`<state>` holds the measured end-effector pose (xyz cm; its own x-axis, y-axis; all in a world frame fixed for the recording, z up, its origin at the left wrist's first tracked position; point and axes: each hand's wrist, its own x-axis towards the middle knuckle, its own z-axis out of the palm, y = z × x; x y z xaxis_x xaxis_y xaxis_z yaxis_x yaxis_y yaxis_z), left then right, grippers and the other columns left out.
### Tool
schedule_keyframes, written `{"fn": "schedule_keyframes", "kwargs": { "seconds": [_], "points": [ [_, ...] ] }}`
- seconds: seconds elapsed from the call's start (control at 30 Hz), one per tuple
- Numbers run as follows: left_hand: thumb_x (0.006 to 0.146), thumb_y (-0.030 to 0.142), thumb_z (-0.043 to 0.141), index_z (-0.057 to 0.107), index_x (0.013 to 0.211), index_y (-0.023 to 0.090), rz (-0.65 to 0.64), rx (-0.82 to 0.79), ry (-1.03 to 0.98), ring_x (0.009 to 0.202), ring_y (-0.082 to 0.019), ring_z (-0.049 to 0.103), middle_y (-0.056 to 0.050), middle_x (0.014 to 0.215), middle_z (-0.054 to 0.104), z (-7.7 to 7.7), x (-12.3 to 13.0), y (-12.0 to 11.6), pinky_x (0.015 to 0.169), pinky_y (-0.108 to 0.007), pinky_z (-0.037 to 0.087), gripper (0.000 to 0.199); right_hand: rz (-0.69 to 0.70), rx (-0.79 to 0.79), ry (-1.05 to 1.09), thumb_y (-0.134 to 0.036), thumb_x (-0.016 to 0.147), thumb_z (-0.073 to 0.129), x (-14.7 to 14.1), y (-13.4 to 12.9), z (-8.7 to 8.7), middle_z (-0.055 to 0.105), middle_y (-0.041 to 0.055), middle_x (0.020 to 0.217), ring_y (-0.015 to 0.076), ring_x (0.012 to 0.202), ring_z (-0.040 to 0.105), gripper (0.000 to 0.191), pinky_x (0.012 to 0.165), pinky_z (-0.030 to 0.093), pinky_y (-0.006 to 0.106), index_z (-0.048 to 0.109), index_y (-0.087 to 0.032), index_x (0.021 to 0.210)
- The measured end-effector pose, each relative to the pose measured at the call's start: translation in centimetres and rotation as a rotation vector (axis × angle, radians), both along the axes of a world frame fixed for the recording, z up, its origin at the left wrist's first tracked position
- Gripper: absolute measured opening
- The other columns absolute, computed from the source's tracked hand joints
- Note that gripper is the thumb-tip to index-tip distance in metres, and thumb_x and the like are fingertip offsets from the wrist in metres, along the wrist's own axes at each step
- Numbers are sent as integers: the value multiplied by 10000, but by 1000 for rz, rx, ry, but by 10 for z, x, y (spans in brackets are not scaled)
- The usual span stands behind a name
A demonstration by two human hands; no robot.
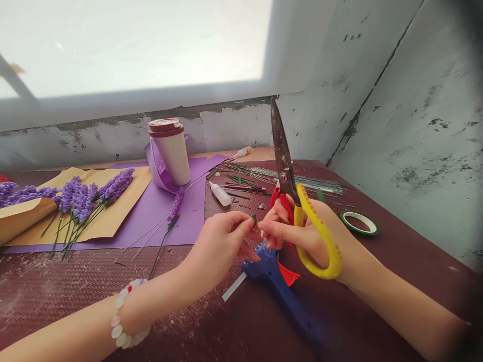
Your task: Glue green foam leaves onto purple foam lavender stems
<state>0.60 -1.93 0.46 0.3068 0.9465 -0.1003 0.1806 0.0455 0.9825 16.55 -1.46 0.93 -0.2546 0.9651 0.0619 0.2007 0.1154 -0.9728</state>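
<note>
My left hand (222, 239), with a bead bracelet (119, 322) at its wrist, pinches a small dark green piece (254, 219) between thumb and forefinger. Close beside it, my right hand (302, 231) holds scissors (284, 156), their dark blades pointing up and a yellow handle (332, 256) looped around the hand. Red handle parts (281, 198) show behind the right fingers, partly hidden. The right thumb and fingertips come near the green piece; whether they touch it I cannot tell. Below both hands lies a blue glue gun (277, 284) with a red trigger and a pale glue stick (234, 287).
Purple flower stems (81, 201) lie on brown paper (128, 201) at left. A single purple flower (176, 205) rests on purple paper (196, 221) by a lidded cup (177, 156). Beyond are a white bottle (220, 194) and several wires (317, 184); green tape (359, 222) sits right.
</note>
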Motion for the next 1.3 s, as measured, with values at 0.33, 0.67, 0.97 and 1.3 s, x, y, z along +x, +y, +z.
{"fn": "schedule_keyframes", "kwargs": {
  "seconds": [0.33,0.67,0.97,1.3],
  "points": [
    [879,236,504,691,990,219,76,736,423,720,-193,659,-78,897,745,-10,-6,-2,633,-263,453,217,-93,75,-1,-248,685,673,-5,0,-6,618,-25,688,154,663,622,275,647,539,313,415,-234,592],
    [833,188,554,665,712,209,141,650,510,489,-121,483,-13,611,659,-8,-6,0,508,-225,322,166,-27,-117,143,-213,614,756,-6,-3,-1,643,-47,605,152,605,670,325,628,575,290,431,-231,601],
    [896,231,468,681,792,170,5,435,180,644,-143,589,-22,705,687,0,-4,-3,597,-235,444,245,-53,-28,164,-259,716,683,-5,-5,-9,604,-38,673,147,649,651,220,679,573,328,479,-234,638],
    [901,193,465,591,1239,151,-39,676,337,1038,-238,658,-119,1201,663,-8,-5,-5,872,-348,521,364,-209,163,-45,-352,709,676,-6,-6,-2,497,-45,557,119,507,519,266,480,460,241,470,-227,595]
  ]
}}
